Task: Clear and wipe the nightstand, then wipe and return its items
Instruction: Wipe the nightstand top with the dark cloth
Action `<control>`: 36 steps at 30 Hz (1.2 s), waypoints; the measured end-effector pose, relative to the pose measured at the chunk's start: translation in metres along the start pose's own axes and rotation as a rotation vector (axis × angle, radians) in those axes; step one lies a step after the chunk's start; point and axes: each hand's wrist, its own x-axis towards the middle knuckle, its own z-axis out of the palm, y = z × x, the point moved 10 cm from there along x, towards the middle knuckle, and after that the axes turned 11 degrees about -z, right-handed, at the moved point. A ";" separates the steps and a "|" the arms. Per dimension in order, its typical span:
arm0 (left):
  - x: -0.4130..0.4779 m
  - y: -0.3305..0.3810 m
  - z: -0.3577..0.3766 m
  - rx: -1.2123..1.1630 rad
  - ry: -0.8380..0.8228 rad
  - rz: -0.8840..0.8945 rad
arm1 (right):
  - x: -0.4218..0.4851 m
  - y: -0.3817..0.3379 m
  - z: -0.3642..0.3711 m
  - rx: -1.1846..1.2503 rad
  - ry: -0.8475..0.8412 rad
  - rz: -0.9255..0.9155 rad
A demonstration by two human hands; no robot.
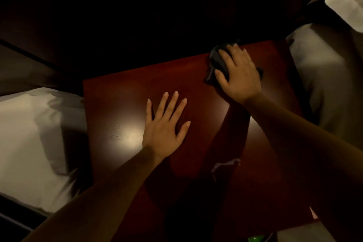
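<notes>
Nightstand [121, 104] fills the middle of my view, a dark red wooden top lying between two beds. I see the left bed [29, 133] with its pale sheet running just beside the left edge, and the right bed [324, 76] hard against the right edge, a white pillow [345, 0] at its far end. The far edge fades into deep shadow against the dark wall, so I cannot tell where it ends there.

My left hand [164, 125] lies flat on the middle of the top, fingers spread apart, gripping nothing. My right hand [238, 72] presses down on a dark cloth [217, 63] near the far right corner, fingers curled over it and clamped on it.

Most of the top is bare wood with a bright glare patch left of my left hand and a few small specks [121, 126] near it. A wet streak [225, 164] sits toward the near side, between my forearms. Something small and green [255, 238] peeks in at the bottom edge; I cannot tell what it is.
</notes>
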 end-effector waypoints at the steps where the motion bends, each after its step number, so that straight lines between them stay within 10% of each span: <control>1: 0.000 0.000 0.000 0.001 -0.002 0.002 | -0.004 -0.005 0.002 0.000 -0.017 -0.027; 36: -0.053 -0.030 0.009 -0.004 -0.023 -0.131 | -0.222 -0.093 0.012 0.014 -0.043 0.030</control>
